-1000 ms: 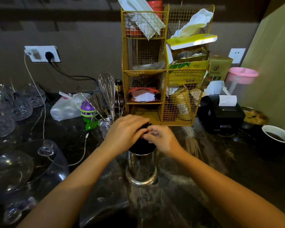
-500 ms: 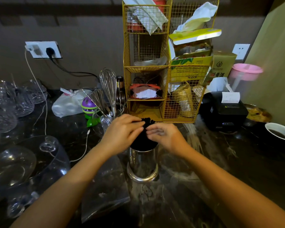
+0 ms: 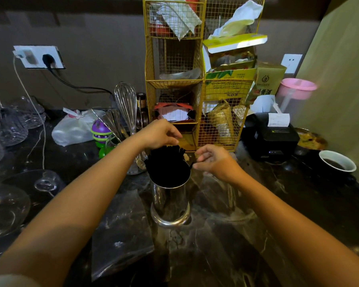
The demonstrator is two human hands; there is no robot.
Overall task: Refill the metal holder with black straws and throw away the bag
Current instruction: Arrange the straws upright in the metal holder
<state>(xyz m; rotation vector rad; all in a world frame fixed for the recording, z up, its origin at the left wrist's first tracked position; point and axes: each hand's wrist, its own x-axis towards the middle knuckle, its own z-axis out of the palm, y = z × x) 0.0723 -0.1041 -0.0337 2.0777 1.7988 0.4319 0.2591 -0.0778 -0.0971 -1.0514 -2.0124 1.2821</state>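
Note:
A shiny metal holder [image 3: 170,206] stands on the dark marble counter [image 3: 226,235] in the middle. A dense bunch of black straws [image 3: 167,164] fills it and leans toward the back. My left hand [image 3: 159,133] hovers just above the straw tops, fingers curled and slightly apart, holding nothing. My right hand [image 3: 214,160] sits at the holder's right rim, fingers loosely apart, fingertips near one stray straw. The empty clear plastic bag [image 3: 120,235] lies flat on the counter to the left of the holder, under my left forearm.
A yellow wire rack [image 3: 195,83] full of packets stands right behind the holder. A jar with a whisk [image 3: 125,104] and utensils is close at back left. Glassware [image 3: 6,204] crowds the left side. A black receipt printer [image 3: 269,137] and a white cup [image 3: 337,163] sit right.
Both hands have come off the straw bundle: the left lifted above it, the right drew away to the right. The straws now stand uncovered in the holder.

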